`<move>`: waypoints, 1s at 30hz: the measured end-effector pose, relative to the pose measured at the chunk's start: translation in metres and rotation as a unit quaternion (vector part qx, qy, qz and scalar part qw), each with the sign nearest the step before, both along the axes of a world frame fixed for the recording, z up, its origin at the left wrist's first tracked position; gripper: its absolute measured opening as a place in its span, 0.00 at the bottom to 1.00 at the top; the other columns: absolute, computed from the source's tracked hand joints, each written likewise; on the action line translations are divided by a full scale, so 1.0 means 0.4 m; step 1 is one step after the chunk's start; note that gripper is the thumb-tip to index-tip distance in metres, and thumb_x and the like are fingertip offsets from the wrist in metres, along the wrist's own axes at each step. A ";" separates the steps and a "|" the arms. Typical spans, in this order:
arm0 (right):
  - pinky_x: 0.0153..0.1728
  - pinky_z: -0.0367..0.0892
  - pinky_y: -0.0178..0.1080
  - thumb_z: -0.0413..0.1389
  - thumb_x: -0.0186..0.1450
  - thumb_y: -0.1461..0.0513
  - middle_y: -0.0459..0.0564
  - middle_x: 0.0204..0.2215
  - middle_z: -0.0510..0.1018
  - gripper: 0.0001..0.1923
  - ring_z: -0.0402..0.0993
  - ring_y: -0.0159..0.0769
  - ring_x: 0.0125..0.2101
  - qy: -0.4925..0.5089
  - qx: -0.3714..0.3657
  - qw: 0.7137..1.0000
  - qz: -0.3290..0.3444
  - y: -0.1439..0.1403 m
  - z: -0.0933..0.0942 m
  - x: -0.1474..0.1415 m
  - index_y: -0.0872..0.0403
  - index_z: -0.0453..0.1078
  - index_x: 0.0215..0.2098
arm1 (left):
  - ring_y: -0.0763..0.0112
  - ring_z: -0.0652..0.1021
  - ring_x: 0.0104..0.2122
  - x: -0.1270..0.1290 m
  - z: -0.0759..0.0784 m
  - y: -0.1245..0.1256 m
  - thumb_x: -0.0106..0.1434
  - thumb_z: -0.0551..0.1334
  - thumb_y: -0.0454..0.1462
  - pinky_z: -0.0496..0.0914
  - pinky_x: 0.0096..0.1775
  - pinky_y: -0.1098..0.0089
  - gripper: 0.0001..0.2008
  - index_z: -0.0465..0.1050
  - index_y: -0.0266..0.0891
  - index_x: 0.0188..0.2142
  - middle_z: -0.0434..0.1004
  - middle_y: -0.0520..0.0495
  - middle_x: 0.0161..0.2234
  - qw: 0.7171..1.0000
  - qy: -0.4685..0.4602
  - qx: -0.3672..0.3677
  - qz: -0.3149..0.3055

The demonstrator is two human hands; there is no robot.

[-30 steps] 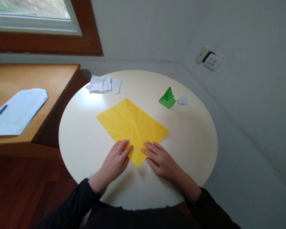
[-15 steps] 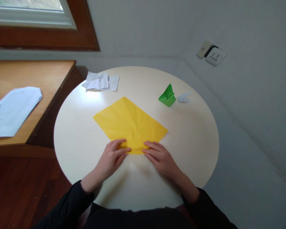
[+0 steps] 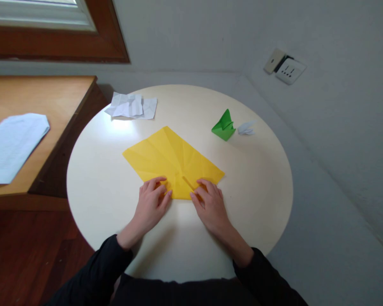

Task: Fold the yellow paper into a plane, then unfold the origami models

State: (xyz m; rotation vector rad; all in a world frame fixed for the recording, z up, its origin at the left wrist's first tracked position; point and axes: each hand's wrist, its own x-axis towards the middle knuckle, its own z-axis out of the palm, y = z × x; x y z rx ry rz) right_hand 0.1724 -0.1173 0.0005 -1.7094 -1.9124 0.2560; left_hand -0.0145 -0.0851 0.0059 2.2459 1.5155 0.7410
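Hands flank the near folded edge of the yellow paper; left hand and right hand press flat, fingers spread. Paper stretches far-left to right across the worktop; both hands lie equally near.

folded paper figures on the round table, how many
2: a green figure at the far right of the round table, and a small white figure just right of it.

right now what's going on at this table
A person sits at a round white table folding a yellow paper. Both hands press on its near edge, where the corner is folded up: the left hand at the left, the right hand at the right. A green folded figure, a small white one and a creased white sheet lie farther back.
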 end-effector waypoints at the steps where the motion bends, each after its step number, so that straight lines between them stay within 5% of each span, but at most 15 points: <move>1: 0.43 0.62 0.48 0.50 0.64 0.62 0.55 0.43 0.73 0.09 0.67 0.45 0.47 -0.004 -0.001 1.000 -0.006 0.001 0.000 -0.003 0.53 0.67 0.26 | 0.58 0.69 0.44 0.001 0.000 -0.001 0.63 0.54 0.39 0.65 0.45 0.54 0.12 0.65 0.39 0.24 0.70 0.42 0.46 1.000 0.005 0.002 0.004; 30: 0.37 0.62 0.47 0.49 0.64 0.62 0.55 0.39 0.72 0.10 0.65 0.45 0.39 -0.052 0.037 0.997 -0.030 0.021 -0.017 -0.012 0.52 0.65 0.25 | 0.59 0.68 0.40 0.012 -0.014 0.011 0.61 0.55 0.36 0.66 0.41 0.56 0.07 0.66 0.40 0.26 0.69 0.42 0.44 0.996 0.065 0.057 0.013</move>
